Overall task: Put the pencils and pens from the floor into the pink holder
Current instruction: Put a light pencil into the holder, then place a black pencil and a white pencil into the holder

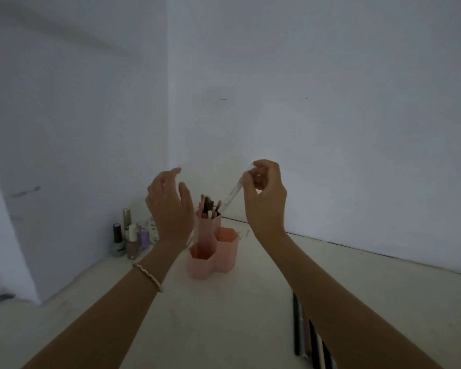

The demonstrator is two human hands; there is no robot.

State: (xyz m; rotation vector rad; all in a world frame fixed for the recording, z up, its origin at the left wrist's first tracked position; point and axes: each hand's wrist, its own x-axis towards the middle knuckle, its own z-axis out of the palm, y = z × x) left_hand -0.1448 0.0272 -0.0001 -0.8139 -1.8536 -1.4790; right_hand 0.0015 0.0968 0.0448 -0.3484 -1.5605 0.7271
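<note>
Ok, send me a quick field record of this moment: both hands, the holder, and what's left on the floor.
right hand: raised, pinches a clear slender pen, tilted, lower tip near the tallest cup
left hand: open, holds nothing, raised beside the holder
pink plastic hexagonal holder: upright on the floor; tallest cup holds several pens; nothing shows above the two lower rims
dark and pale pens and pencils: lie on the floor, partly hidden by the right forearm
nail polish bottles: stand by the left wall
task: unfinished
</note>
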